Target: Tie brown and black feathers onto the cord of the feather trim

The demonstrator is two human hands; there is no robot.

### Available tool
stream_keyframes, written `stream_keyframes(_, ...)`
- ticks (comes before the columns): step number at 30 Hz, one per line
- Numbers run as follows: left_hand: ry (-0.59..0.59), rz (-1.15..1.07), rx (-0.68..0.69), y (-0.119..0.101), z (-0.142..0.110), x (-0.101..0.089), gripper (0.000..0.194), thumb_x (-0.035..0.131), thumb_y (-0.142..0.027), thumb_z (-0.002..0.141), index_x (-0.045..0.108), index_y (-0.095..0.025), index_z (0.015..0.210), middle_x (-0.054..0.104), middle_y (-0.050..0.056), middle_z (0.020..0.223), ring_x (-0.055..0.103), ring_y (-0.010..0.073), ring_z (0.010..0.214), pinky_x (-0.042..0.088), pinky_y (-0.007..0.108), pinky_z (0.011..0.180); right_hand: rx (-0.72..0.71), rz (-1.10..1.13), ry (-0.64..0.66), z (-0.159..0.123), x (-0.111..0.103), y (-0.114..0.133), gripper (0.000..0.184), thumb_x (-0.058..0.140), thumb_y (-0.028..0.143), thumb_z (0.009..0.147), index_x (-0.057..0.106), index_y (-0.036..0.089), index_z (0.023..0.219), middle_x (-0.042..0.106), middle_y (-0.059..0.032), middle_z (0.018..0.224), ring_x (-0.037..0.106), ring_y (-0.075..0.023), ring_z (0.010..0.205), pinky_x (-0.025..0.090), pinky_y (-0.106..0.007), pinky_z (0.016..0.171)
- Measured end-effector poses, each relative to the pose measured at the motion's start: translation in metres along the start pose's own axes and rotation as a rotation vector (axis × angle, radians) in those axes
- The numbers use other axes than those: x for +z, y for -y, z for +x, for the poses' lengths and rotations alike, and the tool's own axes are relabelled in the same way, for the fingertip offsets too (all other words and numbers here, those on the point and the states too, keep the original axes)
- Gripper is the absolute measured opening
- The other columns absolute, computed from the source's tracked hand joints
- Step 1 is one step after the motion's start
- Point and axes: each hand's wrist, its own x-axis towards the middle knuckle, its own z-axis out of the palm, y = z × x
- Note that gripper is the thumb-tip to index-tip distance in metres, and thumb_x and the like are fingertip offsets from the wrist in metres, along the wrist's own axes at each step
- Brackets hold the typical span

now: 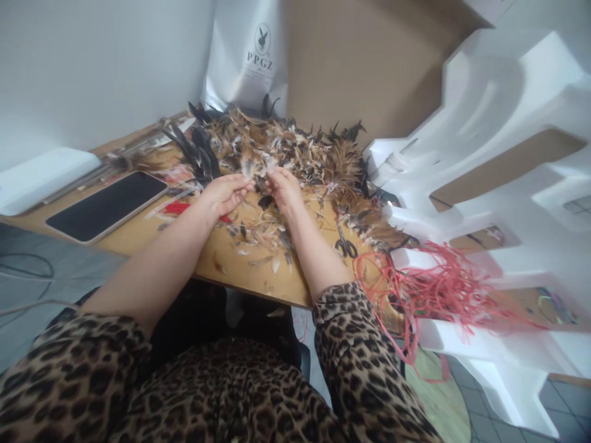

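Note:
My left hand (228, 192) is closed in a pinch on a small pale feather (249, 167), just in front of a large heap of brown, white and black feathers (286, 141). Beside it, my right hand (285, 187) also pinches a whitish feather (271, 165). The fingertips of both hands are close together, above the wooden table (258, 280). Whether the two feathers are joined cannot be made out. Loose feather bits (258, 237) lie scattered under and in front of my hands. Longer black feathers (196, 154) stick out left of the heap.
A phone (108, 206) lies at the left. Scissors (345, 243) rest right of my right forearm. Tangled red strips (443, 286) hang over white foam pieces (498, 154) at the right. Behind the heap stand a silver bag (247, 67) and a cardboard panel (360, 67). Red strands (175, 208) lie near my left wrist.

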Motion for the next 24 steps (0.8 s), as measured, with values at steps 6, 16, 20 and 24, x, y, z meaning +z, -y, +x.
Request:
stream_keyframes(6, 0.057, 0.036, 0.003, 0.001, 0.0, 0.0, 0.011, 0.058, 0.004, 0.076, 0.064, -0.004, 0.071, 0.068, 0.009, 0.066, 0.062, 0.0061, 0.05, 0.047, 0.009, 0.046, -0.058, -0.083, 0.053, 0.0, 0.005, -0.013, 0.033, 0.076, 0.041, 0.059, 0.059, 0.018, 0.074, 0.053, 0.0078, 0.055, 0.047, -0.0036, 0.049, 0.033, -0.016, 0.046)
stream_keyframes(16, 0.089, 0.058, 0.014, 0.003, -0.001, 0.0, 0.01, 0.059, 0.002, 0.075, 0.066, -0.003, 0.07, 0.066, 0.008, 0.062, 0.06, 0.0054, 0.048, 0.045, 0.009, 0.044, -0.104, -0.164, 0.054, -0.006, 0.01, -0.011, 0.024, 0.072, 0.035, 0.064, 0.06, 0.016, 0.075, 0.056, 0.0067, 0.058, 0.047, -0.0038, 0.052, 0.041, -0.018, 0.056)
stream_keyframes(20, 0.069, 0.058, 0.048, 0.003, -0.001, 0.0, 0.01, 0.06, 0.003, 0.074, 0.065, -0.005, 0.069, 0.066, 0.007, 0.061, 0.06, 0.0061, 0.05, 0.046, 0.01, 0.046, -0.049, -0.199, 0.066, -0.009, 0.01, -0.005, 0.027, 0.073, 0.037, 0.063, 0.062, 0.016, 0.077, 0.058, 0.0053, 0.06, 0.049, -0.0048, 0.054, 0.041, -0.018, 0.056)
stream_keyframes(24, 0.058, 0.107, 0.071, 0.003, -0.004, 0.003, 0.007, 0.064, 0.002, 0.071, 0.065, -0.005, 0.068, 0.065, 0.007, 0.059, 0.06, 0.0063, 0.05, 0.045, 0.01, 0.047, -0.007, -0.223, 0.052, -0.01, 0.008, -0.002, 0.033, 0.074, 0.043, 0.06, 0.063, 0.016, 0.074, 0.057, 0.0054, 0.057, 0.047, -0.0048, 0.053, 0.038, -0.018, 0.053)
